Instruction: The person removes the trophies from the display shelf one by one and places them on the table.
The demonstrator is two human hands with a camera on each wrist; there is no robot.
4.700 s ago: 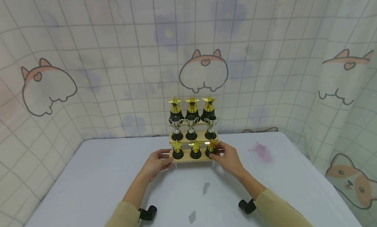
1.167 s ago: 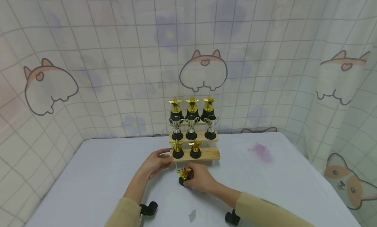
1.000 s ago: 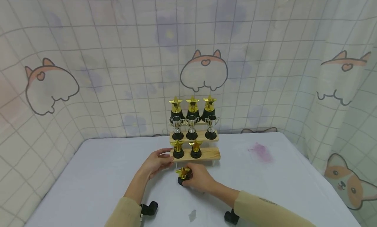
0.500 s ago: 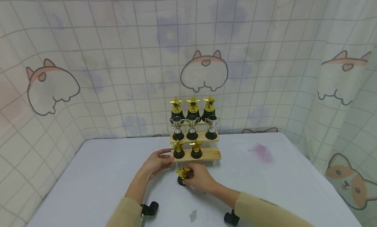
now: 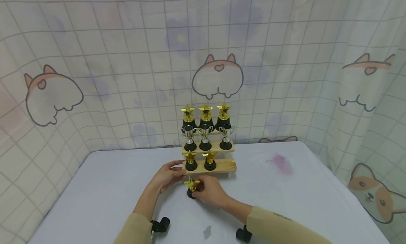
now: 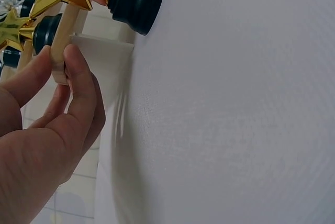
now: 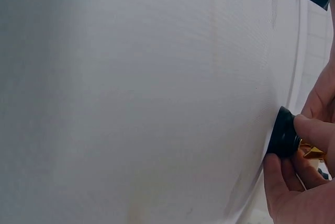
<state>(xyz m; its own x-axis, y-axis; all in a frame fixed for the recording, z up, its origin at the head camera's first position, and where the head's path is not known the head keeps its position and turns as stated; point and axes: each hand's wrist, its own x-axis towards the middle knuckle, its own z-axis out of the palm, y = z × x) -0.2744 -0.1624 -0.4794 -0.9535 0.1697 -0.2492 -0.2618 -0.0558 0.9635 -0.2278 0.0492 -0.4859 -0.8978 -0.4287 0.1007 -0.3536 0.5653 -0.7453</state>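
A three-tier wooden display stand is at the middle of the table. My left hand pinches the left end of its lowest shelf, thumb above and fingers below, as the left wrist view shows of the shelf edge. In front of the stand, my right hand grips a small gold star trophy by its black base, upright, with the base at the tablecloth. Two matching star trophies stand on the lowest shelf, at its left and middle; the right end is bare wood.
Silver cup trophies line the middle shelf, and larger gold star trophies the top one. A white cloth covers the table. Behind hangs a checked curtain with cartoon dogs.
My right hand has taken the star trophy off the lowest shelf's right end and brought it down in front of the stand, then slightly left. My left hand stays at the shelf.
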